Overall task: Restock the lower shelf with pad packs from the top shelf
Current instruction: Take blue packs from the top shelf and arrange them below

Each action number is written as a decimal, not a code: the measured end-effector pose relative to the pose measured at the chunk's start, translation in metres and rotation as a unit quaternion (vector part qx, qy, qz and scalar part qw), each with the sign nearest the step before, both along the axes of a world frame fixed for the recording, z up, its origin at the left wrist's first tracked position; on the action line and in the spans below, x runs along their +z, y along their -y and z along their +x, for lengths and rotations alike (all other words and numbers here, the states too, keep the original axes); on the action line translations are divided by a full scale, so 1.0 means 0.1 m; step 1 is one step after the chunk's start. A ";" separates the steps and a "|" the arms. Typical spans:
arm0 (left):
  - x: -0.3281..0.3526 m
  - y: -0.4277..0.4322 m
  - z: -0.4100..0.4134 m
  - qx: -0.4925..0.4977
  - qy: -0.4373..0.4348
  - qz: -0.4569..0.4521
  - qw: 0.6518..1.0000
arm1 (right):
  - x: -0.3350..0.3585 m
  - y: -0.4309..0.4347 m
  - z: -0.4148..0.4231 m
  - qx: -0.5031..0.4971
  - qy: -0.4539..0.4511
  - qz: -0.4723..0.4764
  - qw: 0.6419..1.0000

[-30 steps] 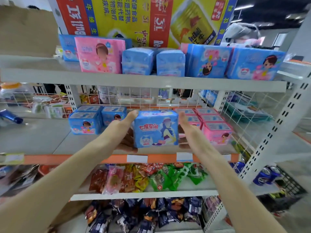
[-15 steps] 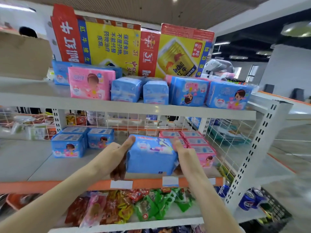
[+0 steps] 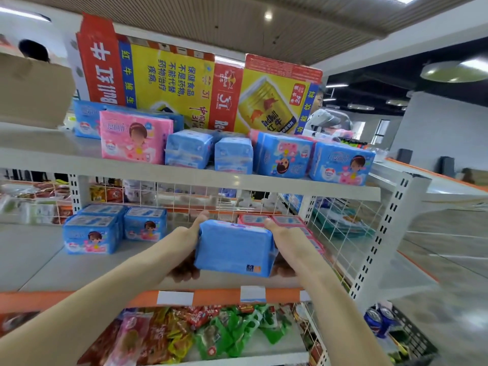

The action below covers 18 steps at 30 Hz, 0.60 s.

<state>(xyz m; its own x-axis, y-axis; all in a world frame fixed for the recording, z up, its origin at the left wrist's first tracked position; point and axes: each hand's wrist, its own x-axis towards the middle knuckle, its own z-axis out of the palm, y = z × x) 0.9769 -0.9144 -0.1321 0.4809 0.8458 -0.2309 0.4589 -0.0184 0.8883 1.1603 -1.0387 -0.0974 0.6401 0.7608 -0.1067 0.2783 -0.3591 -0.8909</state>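
Both hands hold one blue pad pack [image 3: 235,249] in the middle of the frame, above the front part of the lower shelf [image 3: 79,270]. The left hand [image 3: 188,241] clasps its left end and the right hand [image 3: 284,241] its right end. Each thumb lies over the top edge and the fingers [image 3: 184,272] curl underneath, so both hands are grasping the pack. Its plain blue face is turned toward me; whether its lower edge touches the shelf I cannot tell.

On the same shelf, blue packs [image 3: 91,235] stand well to the left of it, and a row of pink packs [image 3: 287,221] sits just behind the right hand. Higher in the frame, the top shelf [image 3: 79,165] carries a pink pack [image 3: 134,140] and several blue ones [image 3: 285,158], with a red and yellow carton [image 3: 184,83] behind them. Snack bags [image 3: 211,331] fill the shelf at the bottom of the frame.
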 end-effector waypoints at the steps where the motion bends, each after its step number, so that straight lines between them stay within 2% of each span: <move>1: 0.03 0.00 0.02 0.009 0.004 0.005 1.000 | 0.04 -0.01 0.02 -0.002 -0.006 0.000 1.000; 6: 0.18 -0.04 0.04 0.060 0.037 0.053 0.996 | 0.12 -0.11 0.01 0.011 -0.020 0.000 1.000; 13: 0.17 -0.07 -0.14 0.023 0.042 0.052 0.997 | 0.03 -0.23 -0.10 0.015 -0.016 0.039 0.999; 16: 0.07 -0.16 -0.23 -0.011 0.066 0.057 0.996 | -0.05 -0.28 -0.16 0.030 0.011 0.072 0.997; 18: -0.03 -0.23 -0.27 0.000 0.084 0.070 0.994 | -0.13 -0.30 -0.20 0.040 0.041 0.094 0.994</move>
<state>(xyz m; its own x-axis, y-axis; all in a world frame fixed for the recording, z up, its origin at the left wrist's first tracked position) 0.9495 -0.8914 -0.1355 0.5021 0.8644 -0.0281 0.3053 -0.1468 0.9409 1.1402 -1.0085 -0.1105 0.5770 0.8114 0.0935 0.3746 -0.1611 -0.9131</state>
